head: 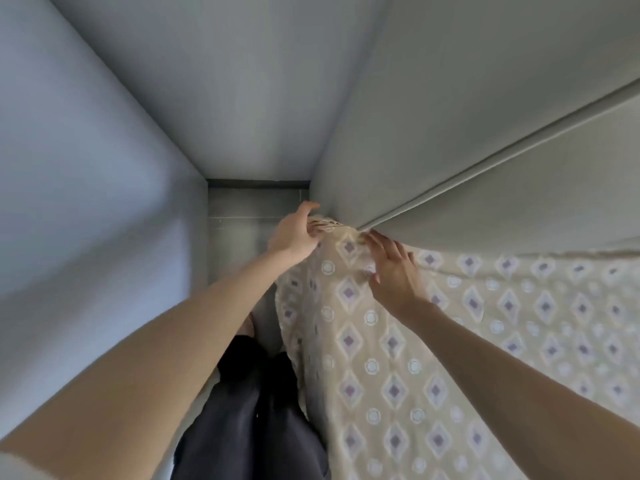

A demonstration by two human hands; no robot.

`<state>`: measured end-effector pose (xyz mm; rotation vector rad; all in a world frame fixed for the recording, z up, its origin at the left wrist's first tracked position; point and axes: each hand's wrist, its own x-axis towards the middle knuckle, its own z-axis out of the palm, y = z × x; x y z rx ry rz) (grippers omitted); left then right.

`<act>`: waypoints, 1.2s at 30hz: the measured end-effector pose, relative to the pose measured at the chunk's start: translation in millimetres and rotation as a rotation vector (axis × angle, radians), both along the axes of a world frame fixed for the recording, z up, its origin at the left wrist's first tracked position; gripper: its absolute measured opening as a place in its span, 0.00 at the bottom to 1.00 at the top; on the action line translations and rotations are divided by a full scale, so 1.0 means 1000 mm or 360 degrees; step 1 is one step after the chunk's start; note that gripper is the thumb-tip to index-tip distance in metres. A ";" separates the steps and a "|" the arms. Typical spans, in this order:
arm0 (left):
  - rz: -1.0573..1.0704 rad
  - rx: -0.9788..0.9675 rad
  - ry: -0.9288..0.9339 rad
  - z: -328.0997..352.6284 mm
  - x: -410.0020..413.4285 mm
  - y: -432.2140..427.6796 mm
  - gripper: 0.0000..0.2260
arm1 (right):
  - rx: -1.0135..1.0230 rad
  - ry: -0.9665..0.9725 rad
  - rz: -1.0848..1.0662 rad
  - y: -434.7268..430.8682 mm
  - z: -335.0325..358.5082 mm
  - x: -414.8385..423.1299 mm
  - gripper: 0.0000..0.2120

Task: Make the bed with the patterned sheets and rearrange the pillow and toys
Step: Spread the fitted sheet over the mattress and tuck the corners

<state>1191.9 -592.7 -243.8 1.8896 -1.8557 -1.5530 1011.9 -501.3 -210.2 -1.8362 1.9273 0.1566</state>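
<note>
Head view, looking down on a top corner of the bed (311, 393): we fit the patterned sheet (450, 358) where it meets the grey padded headboard (450, 140). Our left hand (294, 233) has its fingers curled round a bunched fold at the sheet's corner, thumb raised beside the headboard's edge. Our right hand (394, 271) lies flat on the cloth and holds nothing. Its fingers are straight and spread, the tips pressing in at the line under the headboard.

The sheet is cream with purple diamonds and pale rings. It covers the bed to the right and drapes over the near side, beside our dark trousers (252, 410). A blue-grey wall (86, 168) stands close on the left, with a narrow strip of grey floor (249, 209) between it and the bed. Neither pillow nor toys are in view.

We judge the cloth thin, light and limp. It is likely to wrinkle and to slide back out of the gap unless it is kept taut. The best hold looks to be at the corner hem, gathered in a full grip, while a flat palm pins the top surface. By that reading the corner tuck is in hand, and the pillow and toys are not yet dealt with.
</note>
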 end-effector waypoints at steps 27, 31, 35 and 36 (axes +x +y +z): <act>-0.0173 -0.0466 -0.0750 0.012 -0.053 0.016 0.08 | 0.0181 0.0390 0.0257 -0.032 -0.013 -0.002 0.18; 0.0106 -0.0505 -0.0559 0.017 -0.051 0.040 0.15 | 0.0027 0.0329 0.0297 -0.024 -0.020 -0.010 0.18; 0.0245 -0.0608 -0.0420 0.026 -0.056 0.070 0.17 | -0.0134 -0.0168 0.0329 0.003 -0.026 -0.036 0.23; 0.0257 -0.0646 -0.0435 0.029 -0.059 0.078 0.15 | -0.0192 -0.0261 0.0363 0.011 -0.024 -0.045 0.23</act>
